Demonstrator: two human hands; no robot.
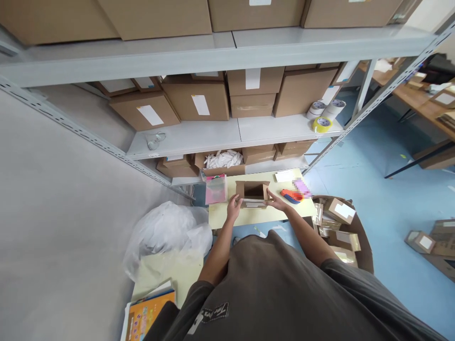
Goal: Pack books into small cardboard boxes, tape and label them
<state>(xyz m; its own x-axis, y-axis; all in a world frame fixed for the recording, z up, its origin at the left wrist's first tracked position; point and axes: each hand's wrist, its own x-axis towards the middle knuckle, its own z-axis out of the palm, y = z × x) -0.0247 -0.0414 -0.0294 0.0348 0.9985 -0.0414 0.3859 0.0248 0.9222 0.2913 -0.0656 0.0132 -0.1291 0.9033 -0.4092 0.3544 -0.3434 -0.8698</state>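
Note:
A small open cardboard box [253, 191] stands on a pale yellow table [249, 217] in front of me. My left hand [233, 207] grips the box's left side with curled fingers. My right hand [276, 201] holds its right side, fingers pressed on the flap. A pink-topped clear packet [215, 188] lies just left of the box. An orange and blue tape dispenser [290, 195] lies to the right, next to a pink item [302, 187].
Grey metal shelves [234, 132] hold labelled cardboard boxes and tape rolls [323, 124]. A round bin of small boxes [340, 227] stands at my right. A white plastic bag [167, 234] and colourful books [149, 315] lie at my left. More boxes sit on the blue floor.

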